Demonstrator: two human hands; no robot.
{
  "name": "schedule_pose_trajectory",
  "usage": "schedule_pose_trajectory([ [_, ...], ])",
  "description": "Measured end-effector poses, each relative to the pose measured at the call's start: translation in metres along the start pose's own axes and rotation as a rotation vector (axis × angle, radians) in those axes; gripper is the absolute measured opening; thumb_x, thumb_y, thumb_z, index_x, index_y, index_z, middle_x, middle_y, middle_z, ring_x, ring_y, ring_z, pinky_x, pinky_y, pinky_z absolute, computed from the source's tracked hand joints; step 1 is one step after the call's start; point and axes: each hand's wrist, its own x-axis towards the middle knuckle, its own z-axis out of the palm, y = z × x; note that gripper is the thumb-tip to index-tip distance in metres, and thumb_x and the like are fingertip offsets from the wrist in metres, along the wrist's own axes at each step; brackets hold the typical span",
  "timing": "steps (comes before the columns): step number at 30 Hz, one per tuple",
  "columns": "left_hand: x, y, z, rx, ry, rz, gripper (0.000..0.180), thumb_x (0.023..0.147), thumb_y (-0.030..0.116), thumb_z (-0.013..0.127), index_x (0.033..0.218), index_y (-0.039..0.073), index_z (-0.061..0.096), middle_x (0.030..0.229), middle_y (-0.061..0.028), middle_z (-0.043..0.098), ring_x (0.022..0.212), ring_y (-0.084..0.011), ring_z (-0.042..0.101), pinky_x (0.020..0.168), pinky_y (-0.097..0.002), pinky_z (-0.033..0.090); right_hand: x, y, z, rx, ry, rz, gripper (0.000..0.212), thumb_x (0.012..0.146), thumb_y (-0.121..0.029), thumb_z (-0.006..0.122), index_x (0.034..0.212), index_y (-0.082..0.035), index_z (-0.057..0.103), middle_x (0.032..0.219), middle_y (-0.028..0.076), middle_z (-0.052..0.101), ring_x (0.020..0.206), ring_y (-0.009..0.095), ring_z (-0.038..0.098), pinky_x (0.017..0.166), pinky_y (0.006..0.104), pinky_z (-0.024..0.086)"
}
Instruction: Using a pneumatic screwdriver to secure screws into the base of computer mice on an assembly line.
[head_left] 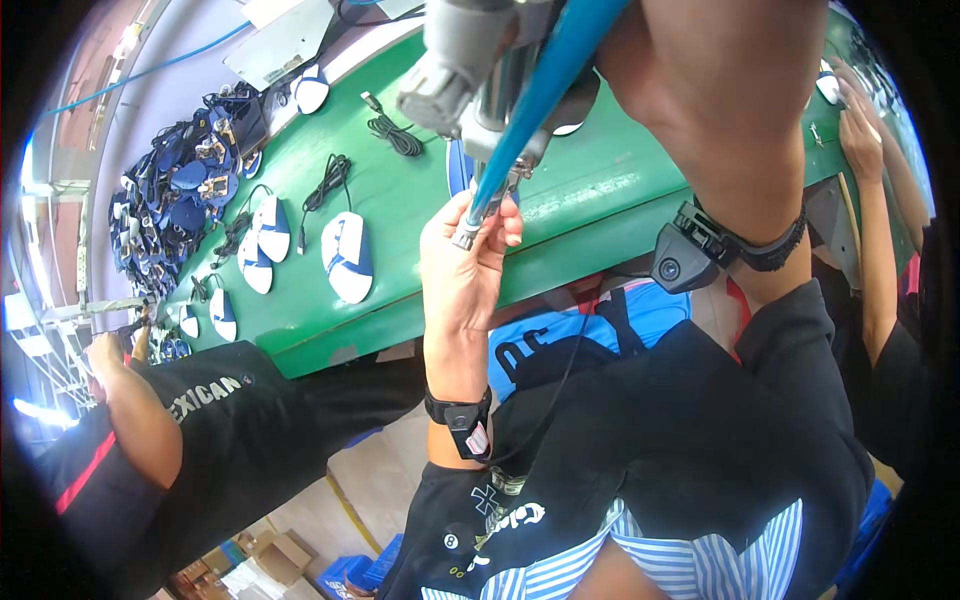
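My left hand is closed, its thumb and fingers pinched together at the tip of a grey metal tool with a blue tube running down it. What the fingers hold is hidden by the tool. Just behind them, a blue and white piece shows on the green bench. High on the right, very close to the view, my right hand reaches toward the upper part of that tool. Its fingers are out of sight, so its grip cannot be made out.
Several blue and white computer mice lie left on the bench, with coiled black cables. Beyond them is a heap of blue mouse parts and cables. One co-worker sits at left; another's arm reaches in at right.
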Motion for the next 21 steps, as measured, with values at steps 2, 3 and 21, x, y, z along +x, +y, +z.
schedule_pose_trajectory([
  [2, -0.001, -0.004, 0.001, -0.211, 0.013, -0.084, 0.021, 0.095, 0.010, 0.065, 0.110, -0.005, 0.063, 0.091, -0.0103, 0.066, 0.077, -0.0173, 0.062, 0.067, -0.0256, 0.052, -0.003, 0.000, 0.001, -0.006, -0.010, -0.003, 0.022, 0.102, -0.018, 0.050, 0.090, -0.001, 0.057, 0.063, 0.000, 0.045, 0.050, 0.005, 0.043, 0.045, 0.0204, 0.035],
  [3, -0.002, -0.005, 0.003, -0.209, 0.012, -0.085, 0.021, 0.095, 0.010, 0.065, 0.110, -0.005, 0.063, 0.091, -0.0103, 0.066, 0.077, -0.0173, 0.062, 0.067, -0.0256, 0.052, -0.003, 0.001, 0.002, -0.013, -0.015, -0.008, 0.022, 0.102, -0.018, 0.050, 0.090, -0.001, 0.057, 0.063, 0.000, 0.045, 0.050, 0.005, 0.043, 0.045, 0.0205, 0.035],
  [21, -0.009, -0.001, 0.012, -0.292, 0.075, -0.166, 0.020, 0.100, 0.019, 0.060, 0.098, -0.001, 0.063, 0.083, -0.0062, 0.060, 0.070, -0.0125, 0.051, 0.055, -0.0190, 0.046, -0.009, 0.003, 0.009, -0.076, -0.115, -0.030, 0.023, 0.102, -0.017, 0.049, 0.085, -0.002, 0.055, 0.063, 0.000, 0.045, 0.050, 0.006, 0.043, 0.046, 0.0210, 0.035],
])
